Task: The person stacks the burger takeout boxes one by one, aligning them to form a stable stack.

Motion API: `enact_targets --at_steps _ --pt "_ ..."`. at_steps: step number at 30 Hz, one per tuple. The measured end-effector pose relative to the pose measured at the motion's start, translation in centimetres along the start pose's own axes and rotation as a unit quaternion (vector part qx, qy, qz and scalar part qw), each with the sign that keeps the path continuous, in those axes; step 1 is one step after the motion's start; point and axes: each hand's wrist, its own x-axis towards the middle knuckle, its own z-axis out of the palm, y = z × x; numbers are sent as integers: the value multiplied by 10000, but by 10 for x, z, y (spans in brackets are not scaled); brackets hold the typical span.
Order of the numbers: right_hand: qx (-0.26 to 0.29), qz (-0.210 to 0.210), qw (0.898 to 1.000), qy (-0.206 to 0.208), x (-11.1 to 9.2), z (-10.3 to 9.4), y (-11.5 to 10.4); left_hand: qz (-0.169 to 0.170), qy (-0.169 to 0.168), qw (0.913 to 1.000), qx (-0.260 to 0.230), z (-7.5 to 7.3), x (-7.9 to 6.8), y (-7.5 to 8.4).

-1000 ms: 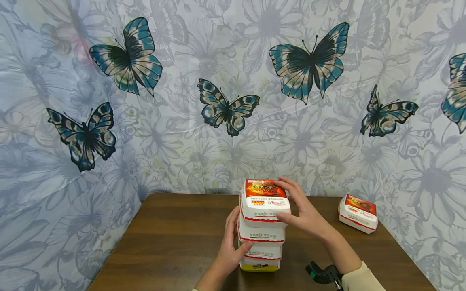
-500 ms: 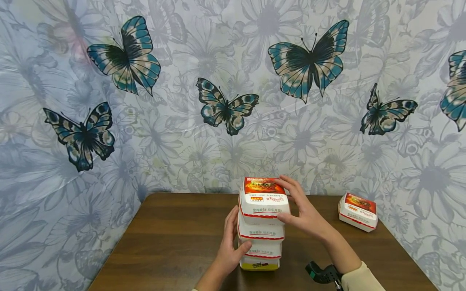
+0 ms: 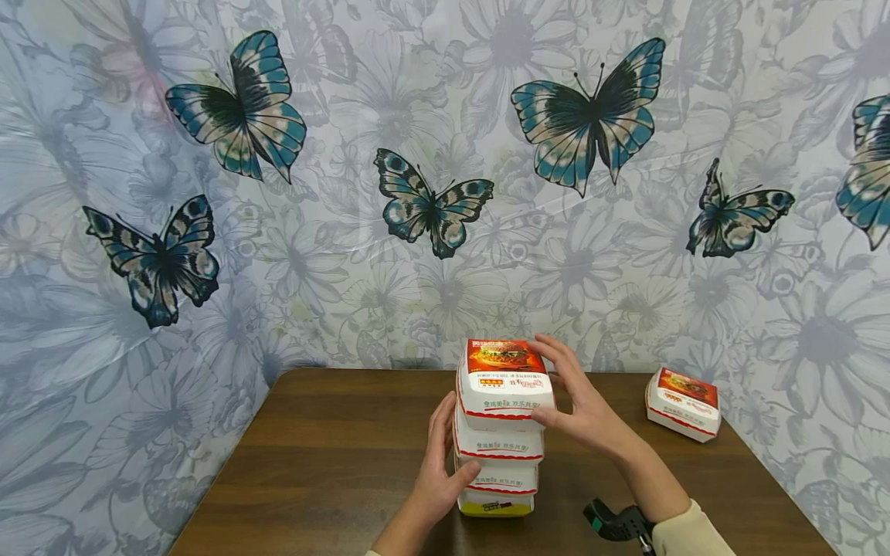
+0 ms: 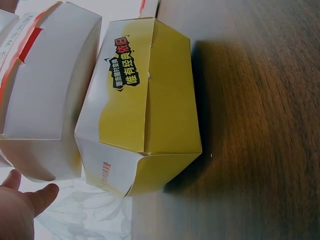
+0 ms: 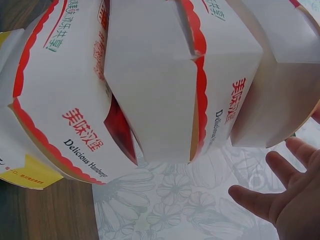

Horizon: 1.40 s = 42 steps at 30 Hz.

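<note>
Several hamburger boxes stand stacked on the table; the top hamburger box (image 3: 507, 386) has a red burger picture on its lid. The lowest box (image 4: 150, 95) shows a yellow base. My left hand (image 3: 439, 471) rests along the stack's left side, thumb toward the front and fingers extended, beside the middle boxes (image 3: 501, 444). At the top box's right side is my right hand (image 3: 584, 401), fingers spread, thumb by the front corner and index finger by the back corner. In the right wrist view, its fingers (image 5: 282, 170) are spread beside the top box.
Another hamburger box (image 3: 684, 403) sits alone on the right side of the brown wooden table (image 3: 334, 448). A black wrist mount (image 3: 617, 521) is by the right forearm. A butterfly-patterned cloth (image 3: 417, 309) hangs behind the table.
My right index finger has shifted slightly off the top box's lid toward its back right corner. The stack and left hand stay nearly the same; the head view tilts slightly.
</note>
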Motion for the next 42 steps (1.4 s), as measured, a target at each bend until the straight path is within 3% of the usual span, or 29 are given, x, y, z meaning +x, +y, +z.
enact_targets --at_steps 7,14,16,20,24,29,35,38,42 --pt "-17 -9 10000 -14 -2 -1 2 102 18 9999 16 0 1 -2" --pt "45 -159 9999 -14 -4 -3 9 -3 32 10000 -49 -4 2 0" --pt "86 -270 9996 -2 -5 -4 11 122 8 9998 -125 -4 2 0" --pt "113 -440 9989 64 -9 -6 16 186 -15 9996 -227 -8 6 5" --pt "348 -387 9984 226 -17 -9 24 9 49 10000 17 -14 13 14" --pt "532 -112 9969 565 -28 -15 37 28 28 9999 142 -22 25 25" --pt "-125 692 9926 992 -46 -29 56 289 -120 9992 228 -26 40 32" --pt "-430 1203 9850 1157 -57 -39 77 321 -179 9989 290 -27 46 36" --pt "-932 1557 9709 1562 -74 -53 116 251 -213 9988 361 -26 52 43"
